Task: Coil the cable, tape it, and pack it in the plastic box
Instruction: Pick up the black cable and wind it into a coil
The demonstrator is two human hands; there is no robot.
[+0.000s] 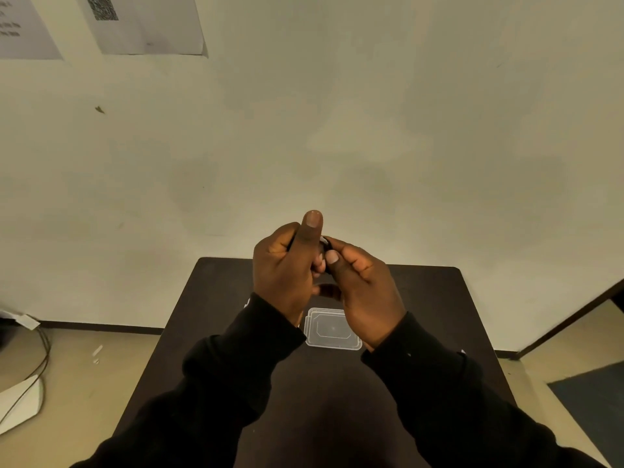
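Note:
Both hands are raised together above the dark table [439, 298]. My left hand [283, 268] is closed with its thumb pointing up. My right hand [364, 285] presses against it, thumb and fingers pinched on a small black cable [326, 243]. Only a short dark bit of that cable shows between the fingers; the rest is hidden inside the hands. A clear plastic box [332, 329] lies on the table below the hands, its right side partly covered by my right wrist. No tape can be made out.
The table stands against a pale wall with two paper sheets [141, 25] at the upper left. On the floor at the left lie cables [40, 363] and a white sheet [20, 403]. A dark mat [594, 400] lies at the right.

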